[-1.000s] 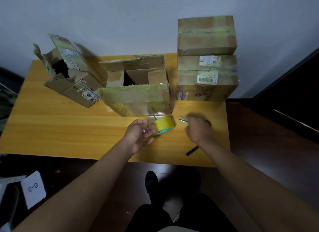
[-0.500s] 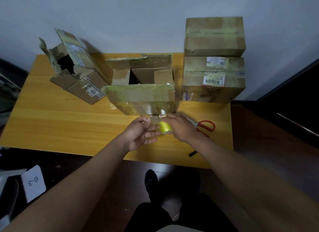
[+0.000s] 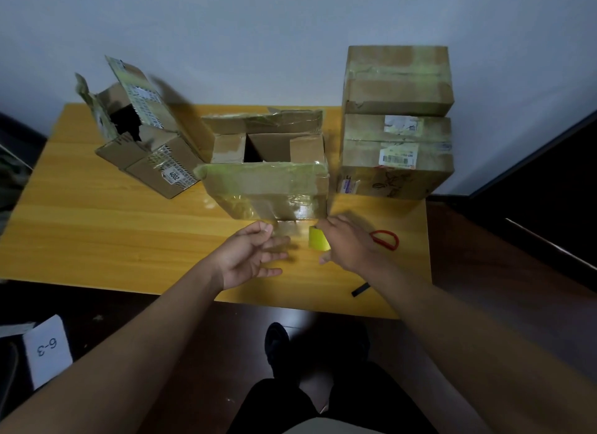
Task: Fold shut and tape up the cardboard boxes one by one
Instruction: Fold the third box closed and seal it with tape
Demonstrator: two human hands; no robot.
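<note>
An open cardboard box (image 3: 268, 188) stands mid-table, its taped front flap leaning toward me. In front of it my right hand (image 3: 350, 244) grips a yellow tape roll (image 3: 318, 239). My left hand (image 3: 250, 257) sits just left of the roll, thumb and forefinger pinching the loose tape end (image 3: 281, 235); a short clear strip stretches between hand and roll. Both hands are blurred. A second open box (image 3: 145, 143) lies tilted at the back left, flaps up.
Two taped boxes are stacked at the back right, upper (image 3: 397, 78) on lower (image 3: 395, 157). Red-handled scissors (image 3: 386, 239) lie right of my right hand, and a black stick (image 3: 360, 290) sits at the wooden table's (image 3: 97, 233) front edge. A paper marked 6-3 (image 3: 48, 349) is on the floor.
My right hand left the scissors, came over to the roll and took hold of it. The roll has since moved right, away from my left hand, drawing out a strip of tape.
</note>
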